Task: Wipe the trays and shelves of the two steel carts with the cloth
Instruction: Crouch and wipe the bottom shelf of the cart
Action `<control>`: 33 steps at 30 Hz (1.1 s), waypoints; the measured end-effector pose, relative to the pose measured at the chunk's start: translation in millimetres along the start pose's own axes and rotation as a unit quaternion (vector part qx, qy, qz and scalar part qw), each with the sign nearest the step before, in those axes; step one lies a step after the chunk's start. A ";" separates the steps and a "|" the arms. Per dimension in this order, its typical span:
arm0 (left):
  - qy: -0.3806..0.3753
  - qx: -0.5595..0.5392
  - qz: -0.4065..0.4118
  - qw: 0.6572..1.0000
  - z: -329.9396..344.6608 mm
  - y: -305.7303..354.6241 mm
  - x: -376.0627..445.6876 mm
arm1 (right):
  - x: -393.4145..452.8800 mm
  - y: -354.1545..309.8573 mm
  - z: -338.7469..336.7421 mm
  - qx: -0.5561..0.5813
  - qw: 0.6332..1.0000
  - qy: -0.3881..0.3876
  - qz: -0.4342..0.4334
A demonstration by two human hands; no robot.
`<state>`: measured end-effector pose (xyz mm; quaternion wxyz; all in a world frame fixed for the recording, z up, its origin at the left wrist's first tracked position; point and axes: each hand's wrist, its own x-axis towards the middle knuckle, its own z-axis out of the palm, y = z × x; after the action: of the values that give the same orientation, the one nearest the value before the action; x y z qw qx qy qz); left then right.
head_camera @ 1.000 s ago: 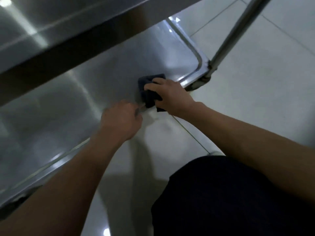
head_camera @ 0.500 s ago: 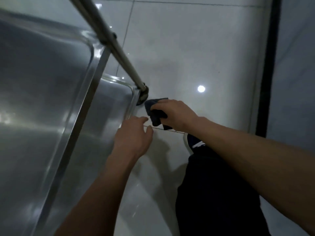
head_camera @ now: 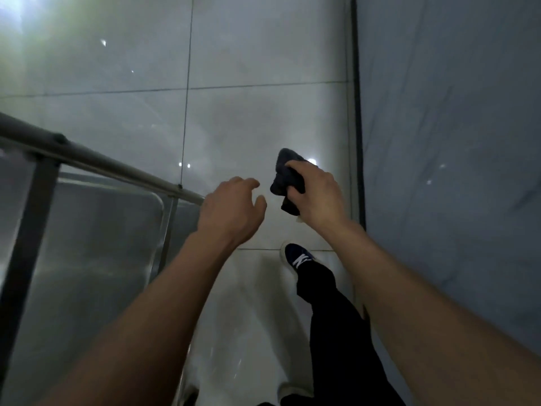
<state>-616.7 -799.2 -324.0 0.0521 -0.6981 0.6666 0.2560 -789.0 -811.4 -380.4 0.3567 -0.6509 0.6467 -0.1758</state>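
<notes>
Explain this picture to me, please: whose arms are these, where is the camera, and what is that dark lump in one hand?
There is no machine here. The camera sits on a person's head and looks forward and down, so the two bare arms reaching into view belong to the wearer. The right hand has its grip closed on a dark cloth, bunched up and held in the air over the tiled floor. The left hand holds nothing; its fingers are loosely curled. On the left stands a steel cart: you see a shiny tray with a rounded corner and a round steel rail running above it. At the bottom, a dark trouser leg and a dark blue shoe step forward. A grey wall fills the right side. The cloth touches no part of the cart at this moment.
</notes>
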 end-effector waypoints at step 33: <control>0.112 -0.093 -0.074 0.987 -417.6 18.9 163.6 | 279.1 -299.8 -243.3 -0.109 0.977 -0.041 -0.180</control>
<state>-517.8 -1122.1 -28.2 -0.0692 -0.7716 0.5878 0.2330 -713.7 -1166.3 -71.6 0.2719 -0.7985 0.5189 -0.1386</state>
